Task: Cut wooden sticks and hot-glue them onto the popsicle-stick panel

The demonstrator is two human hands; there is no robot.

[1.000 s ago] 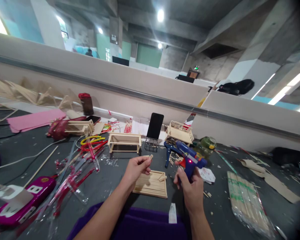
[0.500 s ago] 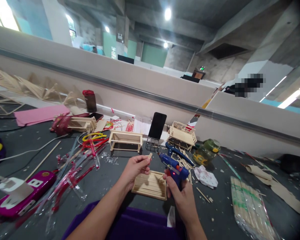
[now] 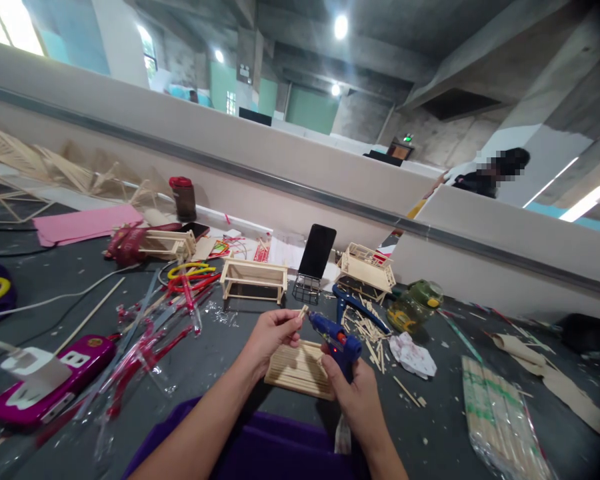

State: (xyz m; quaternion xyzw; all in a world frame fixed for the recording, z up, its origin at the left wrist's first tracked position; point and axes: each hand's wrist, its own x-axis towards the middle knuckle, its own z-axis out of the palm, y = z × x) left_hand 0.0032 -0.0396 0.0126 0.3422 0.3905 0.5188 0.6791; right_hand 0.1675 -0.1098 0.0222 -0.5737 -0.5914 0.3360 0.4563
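Note:
My left hand [image 3: 273,333] pinches a short wooden stick [image 3: 303,311] and holds it up over a flat panel of glued sticks [image 3: 297,370] on the dark table. My right hand [image 3: 353,390] grips a blue glue gun [image 3: 333,335] with a red light on its side. The gun's nozzle points left and nearly touches the tip of the stick. The panel lies between my two hands, close to my purple lap.
Behind the hands stand a small stick table frame [image 3: 254,279], a black phone [image 3: 317,252] on a wire stand, a stick cart model [image 3: 367,270] and blue clamp pliers [image 3: 355,307]. Loose sticks, a packet of skewers [image 3: 495,413], a green jar [image 3: 415,303] and red wrappers [image 3: 150,340] litter the table.
My right hand has brought the glue gun leftward from the table's right side until its nozzle meets the stick in my left hand. The left hand has stayed almost still.

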